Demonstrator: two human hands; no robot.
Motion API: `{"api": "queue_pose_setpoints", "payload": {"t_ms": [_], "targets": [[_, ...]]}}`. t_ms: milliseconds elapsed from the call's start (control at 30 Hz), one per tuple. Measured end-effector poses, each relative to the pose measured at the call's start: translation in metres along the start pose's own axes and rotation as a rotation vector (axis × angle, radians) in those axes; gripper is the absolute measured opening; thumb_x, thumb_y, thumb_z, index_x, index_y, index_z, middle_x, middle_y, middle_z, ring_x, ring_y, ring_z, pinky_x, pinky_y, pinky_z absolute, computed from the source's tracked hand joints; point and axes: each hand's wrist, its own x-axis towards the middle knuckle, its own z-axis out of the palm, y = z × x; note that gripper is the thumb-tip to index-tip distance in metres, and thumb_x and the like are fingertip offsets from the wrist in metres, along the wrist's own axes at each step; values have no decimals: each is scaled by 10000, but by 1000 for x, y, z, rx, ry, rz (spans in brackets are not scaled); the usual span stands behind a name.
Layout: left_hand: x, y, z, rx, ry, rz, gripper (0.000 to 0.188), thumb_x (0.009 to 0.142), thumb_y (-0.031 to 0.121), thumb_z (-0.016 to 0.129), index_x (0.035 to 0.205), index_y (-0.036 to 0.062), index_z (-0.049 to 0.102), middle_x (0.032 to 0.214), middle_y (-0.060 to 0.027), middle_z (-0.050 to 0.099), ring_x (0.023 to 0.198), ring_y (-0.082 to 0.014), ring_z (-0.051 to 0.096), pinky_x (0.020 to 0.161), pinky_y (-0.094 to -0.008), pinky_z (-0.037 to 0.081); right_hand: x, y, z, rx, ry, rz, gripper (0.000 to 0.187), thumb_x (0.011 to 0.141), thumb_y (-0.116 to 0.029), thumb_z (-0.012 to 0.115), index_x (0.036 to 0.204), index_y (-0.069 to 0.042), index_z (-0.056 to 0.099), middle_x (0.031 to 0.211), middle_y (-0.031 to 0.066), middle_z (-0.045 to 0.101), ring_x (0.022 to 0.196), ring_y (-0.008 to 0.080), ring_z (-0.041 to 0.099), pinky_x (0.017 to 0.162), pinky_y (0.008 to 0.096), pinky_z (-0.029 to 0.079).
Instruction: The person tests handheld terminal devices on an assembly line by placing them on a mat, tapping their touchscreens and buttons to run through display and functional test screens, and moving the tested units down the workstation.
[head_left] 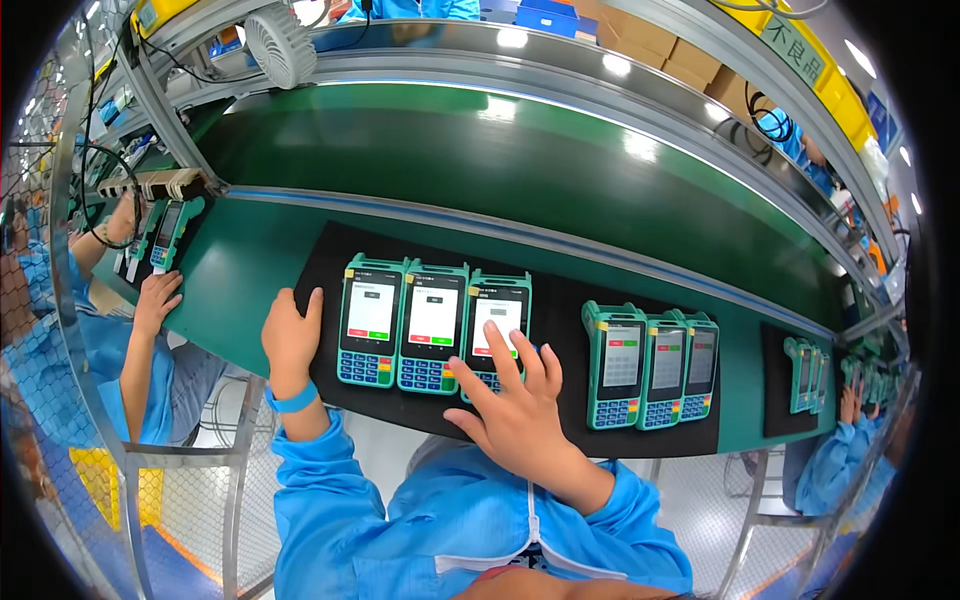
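Fingers (506, 366) of the right hand (525, 425) splayed, gripping nothing, middle one over the rightmost payment terminal (505, 298) of the left trio in the head view; can't tell if touching. Trio sits on the black mat (560, 312) on the green bench (235, 290). Left hand (288, 338) loosely open, empty, just beside the leftmost terminal (368, 318). Risk: index tip sits at the middle terminal (432, 312)'s keypad edge, so a low hand could mis-key it

Green conveyor belt (410, 140) and blue-jacketed co-workers (95, 375) show a factory
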Motion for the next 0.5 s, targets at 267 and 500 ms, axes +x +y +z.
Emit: {"api": "queue_pose_setpoints", "payload": {"t_ms": [267, 500], "targets": [[0, -2, -2, -39, -22, -6, 497, 940, 434, 617, 1090, -40, 603, 1032, -248, 667, 961, -430, 634, 804, -478, 506, 19, -6, 14, -13, -53, 93, 506, 895, -457, 673, 1326, -196, 628, 1558, 215, 299, 1422, 417, 236, 1120, 594, 154], [-1, -5, 0, -44, 29, 29, 474, 940, 421, 623, 1102, -24, 608, 1027, -246, 667, 964, -436, 632, 807, -482, 507, -27, 35, 5, 445, 188, 234, 500, 899, -117, 656, 1362, -13, 499, 1440, 225, 429, 1297, 393, 438, 1065, 440, 377]]}}
